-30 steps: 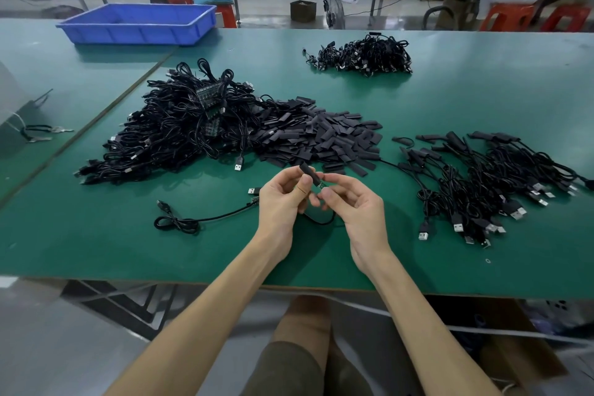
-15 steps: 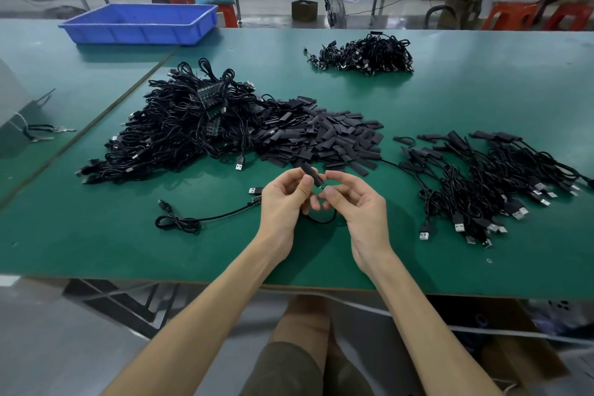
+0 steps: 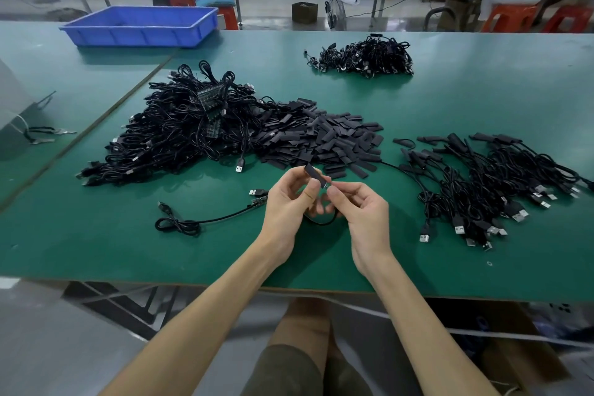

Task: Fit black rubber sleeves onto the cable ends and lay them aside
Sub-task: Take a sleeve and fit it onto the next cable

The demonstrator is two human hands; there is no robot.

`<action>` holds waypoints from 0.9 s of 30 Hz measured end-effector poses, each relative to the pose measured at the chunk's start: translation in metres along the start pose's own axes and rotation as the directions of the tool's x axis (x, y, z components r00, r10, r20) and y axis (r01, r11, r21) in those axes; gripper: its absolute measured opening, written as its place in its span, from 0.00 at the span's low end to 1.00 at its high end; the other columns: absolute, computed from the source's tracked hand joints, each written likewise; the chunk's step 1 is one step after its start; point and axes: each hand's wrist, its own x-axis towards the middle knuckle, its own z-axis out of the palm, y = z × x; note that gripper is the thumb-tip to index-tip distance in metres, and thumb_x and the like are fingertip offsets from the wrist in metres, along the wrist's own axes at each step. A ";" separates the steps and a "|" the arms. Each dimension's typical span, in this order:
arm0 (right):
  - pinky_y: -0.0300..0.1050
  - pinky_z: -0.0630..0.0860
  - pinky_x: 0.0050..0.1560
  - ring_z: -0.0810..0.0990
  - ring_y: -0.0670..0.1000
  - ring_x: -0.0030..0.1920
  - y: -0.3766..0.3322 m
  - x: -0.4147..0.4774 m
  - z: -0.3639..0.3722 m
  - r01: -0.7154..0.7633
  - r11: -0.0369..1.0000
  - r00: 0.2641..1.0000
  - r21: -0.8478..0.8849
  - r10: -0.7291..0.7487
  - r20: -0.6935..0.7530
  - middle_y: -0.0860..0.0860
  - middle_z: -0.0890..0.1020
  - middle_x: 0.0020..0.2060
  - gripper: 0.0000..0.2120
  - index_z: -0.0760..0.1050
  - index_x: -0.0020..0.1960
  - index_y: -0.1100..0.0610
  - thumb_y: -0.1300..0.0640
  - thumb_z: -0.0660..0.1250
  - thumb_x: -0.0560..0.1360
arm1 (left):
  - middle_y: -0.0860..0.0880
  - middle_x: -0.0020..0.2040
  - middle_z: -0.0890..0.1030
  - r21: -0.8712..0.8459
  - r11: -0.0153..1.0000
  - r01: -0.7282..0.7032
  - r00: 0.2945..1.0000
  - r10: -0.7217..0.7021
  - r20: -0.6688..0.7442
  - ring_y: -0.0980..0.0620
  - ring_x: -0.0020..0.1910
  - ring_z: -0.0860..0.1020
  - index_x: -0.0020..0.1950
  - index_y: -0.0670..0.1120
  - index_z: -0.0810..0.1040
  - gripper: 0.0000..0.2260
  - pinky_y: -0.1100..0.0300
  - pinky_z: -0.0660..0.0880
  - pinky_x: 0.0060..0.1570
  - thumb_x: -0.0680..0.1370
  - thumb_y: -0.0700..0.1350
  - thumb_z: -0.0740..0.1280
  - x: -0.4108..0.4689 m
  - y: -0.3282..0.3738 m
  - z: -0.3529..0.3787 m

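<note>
My left hand [image 3: 287, 199] pinches a black rubber sleeve [image 3: 314, 174] between thumb and fingers above the green table [image 3: 96, 251]. My right hand [image 3: 360, 212] pinches the cable end [image 3: 326, 185] right at the sleeve's lower mouth; the black cable [image 3: 321, 222] loops below both hands. A heap of loose sleeves [image 3: 321, 138] lies just beyond my hands. A pile of bare cables [image 3: 180, 132] sits to the left of it. Sleeved cables [image 3: 488, 183] lie spread at the right.
One loose cable [image 3: 199, 220] with a USB plug lies left of my left hand. A smaller cable bundle [image 3: 366, 56] sits farther back. A blue tray [image 3: 141, 26] stands at the back left. A person sits at the far bench, top right.
Both hands stay almost in place; the sleeve and the cable end remain pinched together, with only slight finger shifts.
</note>
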 end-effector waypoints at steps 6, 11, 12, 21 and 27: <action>0.39 0.79 0.42 0.82 0.50 0.36 0.000 0.001 0.000 0.002 1.000 1.000 0.016 -0.003 0.015 0.55 0.86 0.36 0.07 0.83 0.51 0.64 0.62 0.75 0.76 | 0.45 0.47 0.83 -0.013 1.000 -0.015 1.000 0.015 -0.021 0.51 0.32 0.76 0.57 0.36 0.78 0.10 0.57 0.75 0.38 0.81 0.42 0.69 0.000 0.000 0.000; 0.37 0.77 0.39 0.82 0.49 0.35 0.000 0.000 0.001 0.020 1.000 1.000 -0.011 -0.020 -0.021 0.55 0.86 0.35 0.05 0.83 0.50 0.64 0.63 0.74 0.77 | 0.44 0.43 0.82 -0.019 1.000 -0.010 1.000 0.010 0.016 0.50 0.33 0.77 0.54 0.40 0.80 0.07 0.59 0.75 0.38 0.80 0.43 0.71 0.000 -0.002 0.000; 0.37 0.77 0.38 0.82 0.49 0.34 -0.001 0.000 0.001 0.022 0.999 1.000 -0.023 -0.023 -0.016 0.55 0.86 0.35 0.04 0.83 0.49 0.64 0.62 0.75 0.77 | 0.44 0.43 0.83 -0.010 1.000 -0.009 1.000 0.009 0.007 0.50 0.33 0.77 0.54 0.39 0.80 0.07 0.60 0.75 0.38 0.80 0.42 0.70 0.000 -0.003 0.000; 0.44 0.81 0.46 0.84 0.52 0.39 -0.002 0.000 0.001 0.017 0.999 1.000 -0.041 -0.017 0.002 0.56 0.87 0.39 0.04 0.83 0.50 0.61 0.63 0.76 0.75 | 0.36 0.52 0.83 0.026 1.000 -0.009 0.996 0.007 0.090 0.46 0.36 0.76 0.59 0.39 0.79 0.10 0.58 0.75 0.38 0.81 0.44 0.70 0.001 0.000 -0.006; 0.37 0.77 0.41 0.83 0.49 0.37 -0.002 -0.001 0.006 0.005 0.994 0.995 -0.106 0.005 0.099 0.55 0.88 0.42 0.08 0.82 0.55 0.60 0.57 0.73 0.79 | 0.42 0.54 0.85 0.076 0.997 -0.007 0.995 -0.001 0.100 0.51 0.31 0.76 0.58 0.42 0.83 0.09 0.61 0.77 0.36 0.79 0.42 0.71 0.014 0.014 -0.034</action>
